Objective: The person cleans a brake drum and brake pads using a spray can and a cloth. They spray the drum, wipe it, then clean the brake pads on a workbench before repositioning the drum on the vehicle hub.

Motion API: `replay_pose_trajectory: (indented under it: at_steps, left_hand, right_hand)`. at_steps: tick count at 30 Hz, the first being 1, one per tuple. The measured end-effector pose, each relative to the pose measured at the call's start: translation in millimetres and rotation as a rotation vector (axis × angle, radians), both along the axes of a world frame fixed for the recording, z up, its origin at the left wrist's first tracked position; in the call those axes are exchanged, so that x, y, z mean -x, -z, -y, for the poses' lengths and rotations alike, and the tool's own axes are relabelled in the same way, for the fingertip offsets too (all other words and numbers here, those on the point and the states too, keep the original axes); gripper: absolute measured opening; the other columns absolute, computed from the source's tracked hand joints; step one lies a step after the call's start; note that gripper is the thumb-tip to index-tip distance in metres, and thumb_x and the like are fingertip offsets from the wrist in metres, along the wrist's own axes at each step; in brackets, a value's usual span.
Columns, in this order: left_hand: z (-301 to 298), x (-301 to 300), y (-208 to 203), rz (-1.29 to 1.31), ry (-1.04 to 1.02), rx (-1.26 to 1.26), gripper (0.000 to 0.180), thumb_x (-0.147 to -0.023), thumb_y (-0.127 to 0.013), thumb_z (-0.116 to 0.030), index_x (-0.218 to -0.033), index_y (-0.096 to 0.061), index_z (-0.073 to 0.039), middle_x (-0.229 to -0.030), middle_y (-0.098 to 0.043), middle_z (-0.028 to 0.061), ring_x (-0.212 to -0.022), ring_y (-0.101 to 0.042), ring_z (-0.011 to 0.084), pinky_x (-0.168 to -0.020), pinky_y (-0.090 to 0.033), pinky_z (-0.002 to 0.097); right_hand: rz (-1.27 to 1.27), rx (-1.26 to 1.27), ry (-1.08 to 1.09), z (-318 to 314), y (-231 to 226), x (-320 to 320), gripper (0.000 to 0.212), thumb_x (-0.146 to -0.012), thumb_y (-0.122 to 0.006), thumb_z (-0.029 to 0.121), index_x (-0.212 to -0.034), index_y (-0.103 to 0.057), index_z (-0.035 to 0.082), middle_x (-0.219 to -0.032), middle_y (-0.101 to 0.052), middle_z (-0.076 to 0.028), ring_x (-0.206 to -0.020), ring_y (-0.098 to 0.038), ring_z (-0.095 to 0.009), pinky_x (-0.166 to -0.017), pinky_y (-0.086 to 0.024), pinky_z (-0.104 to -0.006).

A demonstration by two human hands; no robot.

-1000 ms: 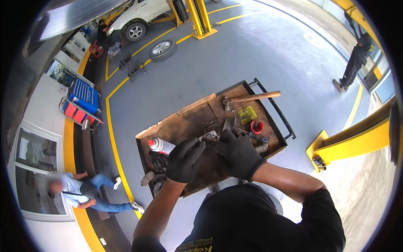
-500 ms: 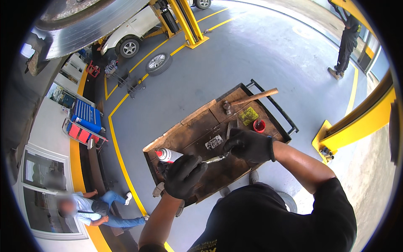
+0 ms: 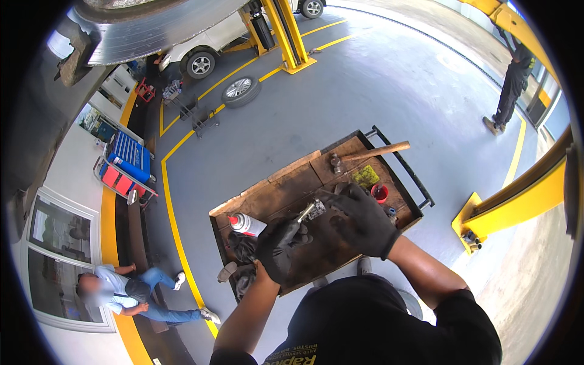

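My left hand (image 3: 277, 246), in a black glove, is closed around a slim metal pin (image 3: 307, 212) whose bright end points up and away from me. To its right my gloved right hand (image 3: 365, 222) hovers over the cart with its fingers apart and nothing visible in them. Both hands are above a brown, stained cart top (image 3: 267, 194). Behind the pin lies a small grey speckled piece (image 3: 316, 210). A white spray can with a red cap (image 3: 247, 224) lies left of my left hand.
On the cart's right are a hammer (image 3: 377, 151), a yellow sponge-like block (image 3: 365, 176) and a red cup (image 3: 379, 193). A brake disc (image 3: 164, 30) hangs at upper left. A yellow lift post (image 3: 517, 194) stands right. One person (image 3: 134, 289) sits left; another (image 3: 510, 85) stands far right.
My right hand has come off the metal pin and spread its fingers. The pin has tilted from nearly level to pointing up and away, still in my left hand. The view has shifted slightly.
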State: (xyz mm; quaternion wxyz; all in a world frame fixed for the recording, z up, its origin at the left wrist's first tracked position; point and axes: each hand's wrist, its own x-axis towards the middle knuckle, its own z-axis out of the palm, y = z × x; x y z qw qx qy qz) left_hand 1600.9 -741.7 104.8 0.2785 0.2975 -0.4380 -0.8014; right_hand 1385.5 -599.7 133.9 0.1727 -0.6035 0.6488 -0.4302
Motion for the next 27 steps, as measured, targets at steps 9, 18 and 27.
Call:
replay_pose_trajectory:
  at_steps: [9, 18, 27]
  left_hand:
    - [27.7, -13.5, 27.3, -0.06, 0.153, -0.293, 0.019, -0.106, -0.063, -0.025, -0.108, -0.069, -0.007, -0.092, -0.069, 0.0041, -0.081, -0.067, 0.0135, -0.084, -0.06, 0.0393]
    - [127.0, -94.2, -7.8, -0.058, 0.033, -0.014, 0.02, -0.1, -0.073, -0.019, -0.109, -0.07, -0.001, -0.093, -0.072, 0.0073, -0.081, -0.07, 0.0176, -0.083, -0.061, 0.0378]
    - [260.0, -49.0, -190.3, -0.599, -0.065, 0.428, 0.02, -0.103, -0.07, -0.015, -0.115, -0.071, 0.0, -0.092, -0.071, 0.0072, -0.079, -0.07, 0.0159, -0.08, -0.062, 0.0334]
  right_hand:
    - [-0.899, 0.096, 0.239, 28.1, 29.6, -43.2, 0.066, -0.085, -0.065, 0.013, -0.148, -0.062, 0.034, -0.107, -0.056, -0.01, -0.097, -0.058, -0.031, -0.085, -0.047, -0.0472]
    - [-0.708, 0.128, 0.43, 71.9, -62.9, -111.4, 0.063, -0.086, -0.069, 0.009, -0.147, -0.062, 0.019, -0.1, -0.058, -0.011, -0.089, -0.06, -0.031, -0.081, -0.049, -0.0475]
    - [-0.95, 0.577, 0.179, 111.5, -326.7, -188.5, 0.052, -0.092, -0.064, -0.001, -0.144, -0.063, 0.006, -0.092, -0.063, -0.008, -0.08, -0.061, -0.022, -0.076, -0.051, -0.0361]
